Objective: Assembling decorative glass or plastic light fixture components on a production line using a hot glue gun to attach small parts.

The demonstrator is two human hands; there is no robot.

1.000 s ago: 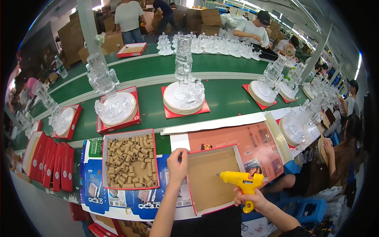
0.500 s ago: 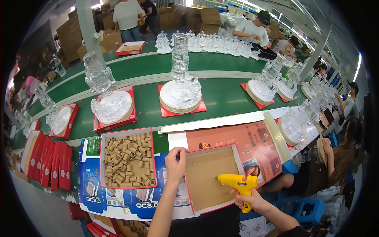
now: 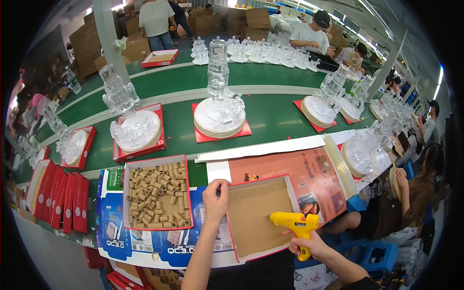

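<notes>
Cartons (image 3: 258, 18) behind green worktop (image 3: 273, 113) | printed sheets (image 3: 302, 171) under tray (image 3: 251, 229) | left fingers (image 3: 221, 185) pinch its corner | right fingers (image 3: 294, 247) clasp glue gun (image 3: 298, 220)

The one view looks out from the wearer's head, through the left of two fisheye cameras worn side by side. It faces forward and down, upright: the shallow box (image 3: 258, 217) and forearms (image 3: 199, 253) lie close, the green table (image 3: 270, 108) stretches beyond, and cartons (image 3: 208, 24) stand far off. Straight edges bow toward the dark rim.
</notes>
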